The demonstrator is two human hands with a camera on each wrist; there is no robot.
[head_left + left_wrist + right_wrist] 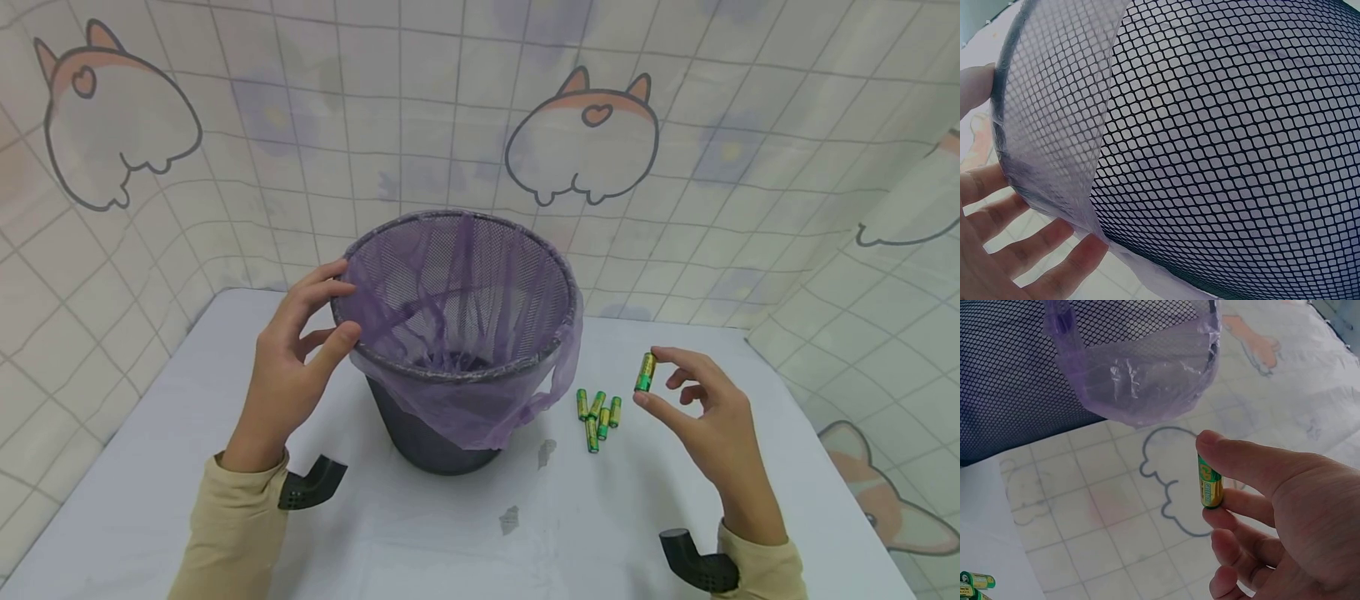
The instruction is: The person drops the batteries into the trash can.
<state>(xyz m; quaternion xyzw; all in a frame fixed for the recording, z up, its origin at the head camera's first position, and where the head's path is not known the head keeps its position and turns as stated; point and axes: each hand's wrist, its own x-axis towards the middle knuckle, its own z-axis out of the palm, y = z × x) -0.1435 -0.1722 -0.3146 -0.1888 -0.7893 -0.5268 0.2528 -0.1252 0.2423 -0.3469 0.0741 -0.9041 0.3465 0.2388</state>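
Observation:
A black mesh wastebasket [420, 433] stands upright, lined with a thin purple plastic bag [480, 408] folded over its rim. At the left side of that rim is my left hand [288, 367], its fingers spread and the fingertips touching the bag-covered edge. To the right of the basket, my right hand [708, 417] pinches a green and yellow battery [645, 372] between thumb and fingertips, over the table. Several similar batteries [603, 417] lie in a small cluster between the basket and this hand.
The white table [420, 542] has two grey worn patches [509, 521] in front of the basket. Behind it hangs a gridded curtain [420, 108] with cartoon animal prints. A loop of the purple bag hangs down the basket's right side.

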